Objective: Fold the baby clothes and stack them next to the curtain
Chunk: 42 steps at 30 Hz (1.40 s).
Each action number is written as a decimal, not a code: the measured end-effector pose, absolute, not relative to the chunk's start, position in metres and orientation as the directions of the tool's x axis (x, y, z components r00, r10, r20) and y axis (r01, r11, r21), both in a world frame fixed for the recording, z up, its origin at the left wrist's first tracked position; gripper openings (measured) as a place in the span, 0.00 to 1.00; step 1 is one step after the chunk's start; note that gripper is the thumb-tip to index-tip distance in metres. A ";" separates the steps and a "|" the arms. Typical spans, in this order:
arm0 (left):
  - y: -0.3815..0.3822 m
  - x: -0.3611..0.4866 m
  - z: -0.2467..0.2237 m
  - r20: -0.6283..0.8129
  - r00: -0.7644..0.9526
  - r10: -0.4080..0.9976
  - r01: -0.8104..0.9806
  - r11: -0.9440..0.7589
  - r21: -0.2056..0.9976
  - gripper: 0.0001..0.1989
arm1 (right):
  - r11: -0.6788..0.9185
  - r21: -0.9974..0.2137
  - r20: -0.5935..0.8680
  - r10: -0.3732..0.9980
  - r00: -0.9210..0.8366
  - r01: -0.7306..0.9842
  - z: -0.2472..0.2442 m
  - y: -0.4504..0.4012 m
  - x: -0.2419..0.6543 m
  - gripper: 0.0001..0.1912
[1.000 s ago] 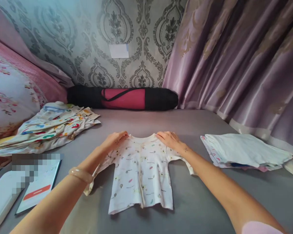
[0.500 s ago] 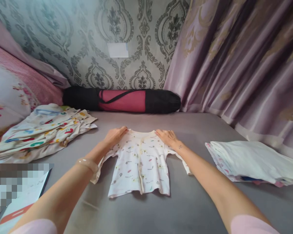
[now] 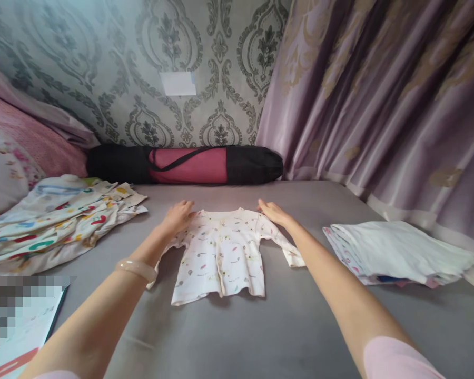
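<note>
A small white printed baby shirt (image 3: 221, 252) lies spread on the grey sheet, neckline toward the wall, sleeves out to both sides. My left hand (image 3: 180, 215), its wrist below in a pale bangle (image 3: 136, 269), rests at the shirt's left shoulder with the fingers loosely bent and apart. Just beyond the right shoulder is my right hand (image 3: 274, 211), open, with thumb and fingers pointing inward and nothing between them. The left sleeve is partly hidden by my forearm.
Patterned clothes (image 3: 63, 221) lie heaped at the left, folded white clothes (image 3: 403, 250) at the right. A black and pink long bag (image 3: 189, 166) lies along the wall. A flat board (image 3: 35, 326) is at the lower left, beside my left arm.
Both hands have let go of the shirt's shoulders and moved slightly outward. The right sleeve lies more spread, and the view has shifted a little to the right.
</note>
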<state>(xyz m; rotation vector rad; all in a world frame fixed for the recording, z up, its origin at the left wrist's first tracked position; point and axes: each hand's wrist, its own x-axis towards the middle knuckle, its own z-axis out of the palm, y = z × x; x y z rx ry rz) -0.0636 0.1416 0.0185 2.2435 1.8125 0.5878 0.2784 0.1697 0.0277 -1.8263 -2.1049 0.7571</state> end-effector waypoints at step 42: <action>0.113 0.134 -0.013 0.089 0.452 0.888 0.879 -0.460 0.129 0.33 | -0.407 -0.599 -0.059 0.881 0.469 0.690 0.012 0.088 0.377 0.11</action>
